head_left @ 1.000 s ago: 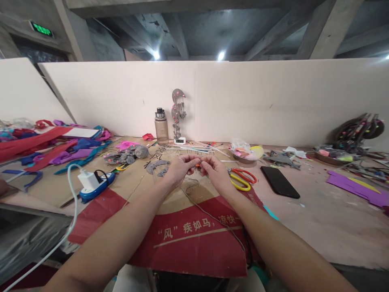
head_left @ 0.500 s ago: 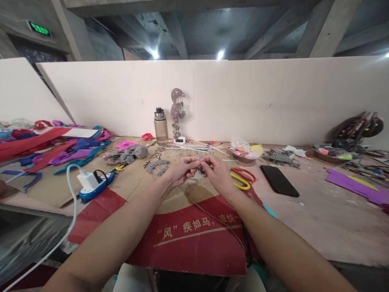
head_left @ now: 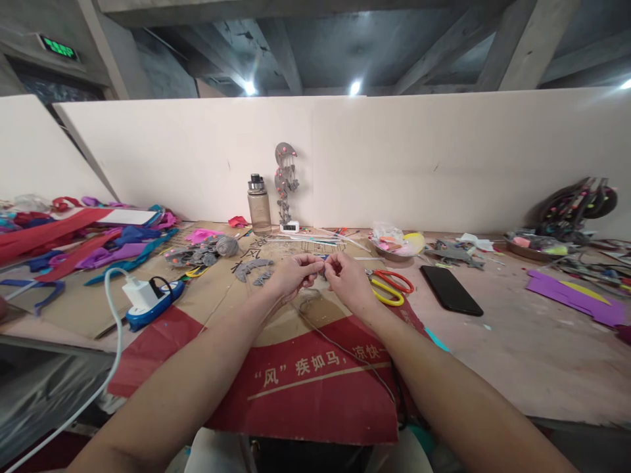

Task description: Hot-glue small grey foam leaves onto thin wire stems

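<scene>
My left hand [head_left: 294, 276] and my right hand [head_left: 346, 279] meet fingertip to fingertip over the cardboard, both pinched closed. A small dark bluish bit shows between the fingertips, too small to name. Below them a thin grey cord [head_left: 340, 347] loops on the cardboard sheet [head_left: 315, 407] and trails toward its lower right; whether its upper end reaches my fingers I cannot tell. Left of my left hand lie grey felt-like cut pieces [head_left: 252, 268]. Just right of my right hand are scissors with a yellow and a red handle [head_left: 394, 282].
A phone [head_left: 450, 290] lies to the right. Behind stand a bottle [head_left: 259, 205], a hanging grey ornament [head_left: 286, 177] and a small clock [head_left: 289, 227]. A bowl of scraps [head_left: 397, 253], a grey yarn ball [head_left: 227, 246], a blue power strip [head_left: 155, 307] and coloured strips [head_left: 113, 243] surround the work.
The whole view has shifted slightly left. My hands stay pinched together in nearly the same place, with only small finger movement; the blue bit shows less.
</scene>
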The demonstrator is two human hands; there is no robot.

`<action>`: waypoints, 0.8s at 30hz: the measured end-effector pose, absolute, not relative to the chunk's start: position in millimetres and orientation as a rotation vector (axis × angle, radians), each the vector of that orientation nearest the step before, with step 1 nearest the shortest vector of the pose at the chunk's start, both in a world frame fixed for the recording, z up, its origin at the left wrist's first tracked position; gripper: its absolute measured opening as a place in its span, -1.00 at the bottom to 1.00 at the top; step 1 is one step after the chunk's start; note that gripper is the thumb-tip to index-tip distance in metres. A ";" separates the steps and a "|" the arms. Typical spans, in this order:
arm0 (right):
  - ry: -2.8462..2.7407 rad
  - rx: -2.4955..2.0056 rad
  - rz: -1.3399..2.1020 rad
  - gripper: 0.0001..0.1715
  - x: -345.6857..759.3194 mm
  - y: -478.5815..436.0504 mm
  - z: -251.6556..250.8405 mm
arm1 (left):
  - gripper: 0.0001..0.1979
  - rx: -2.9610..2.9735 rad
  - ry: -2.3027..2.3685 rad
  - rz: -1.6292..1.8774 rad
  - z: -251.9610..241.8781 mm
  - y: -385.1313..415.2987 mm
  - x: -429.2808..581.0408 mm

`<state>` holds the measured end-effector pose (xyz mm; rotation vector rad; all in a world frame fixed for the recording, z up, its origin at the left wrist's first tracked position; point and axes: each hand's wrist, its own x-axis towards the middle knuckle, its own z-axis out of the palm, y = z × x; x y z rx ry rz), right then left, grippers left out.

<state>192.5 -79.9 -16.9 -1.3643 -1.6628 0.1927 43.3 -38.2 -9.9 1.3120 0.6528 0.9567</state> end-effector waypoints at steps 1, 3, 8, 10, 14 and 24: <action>-1.632 -1.374 0.230 -0.87 192.5 -78.9 -17.1 | -0.58 1.311 0.656 0.950 -9.6 -38.3 43.6; -1.537 -1.386 0.347 -0.88 193.8 -75.9 -17.9 | -0.58 1.305 0.649 0.940 -8.5 -38.1 43.4; -1.314 -1.071 0.895 -0.75 199.8 -64.5 -23.3 | -0.60 1.279 0.604 1.002 -6.4 -35.1 41.2; -1.280 -0.892 1.043 -0.71 200.2 -61.7 -25.9 | -0.60 1.266 0.606 1.035 -6.8 -33.7 40.9; -1.231 -0.802 1.103 -0.69 197.8 -61.3 -27.6 | -0.58 1.298 0.647 1.079 -8.5 -32.8 41.5; -1.613 -1.158 0.601 -0.74 198.6 -71.0 -22.3 | -0.73 1.955 0.928 1.144 0.9 -41.3 35.0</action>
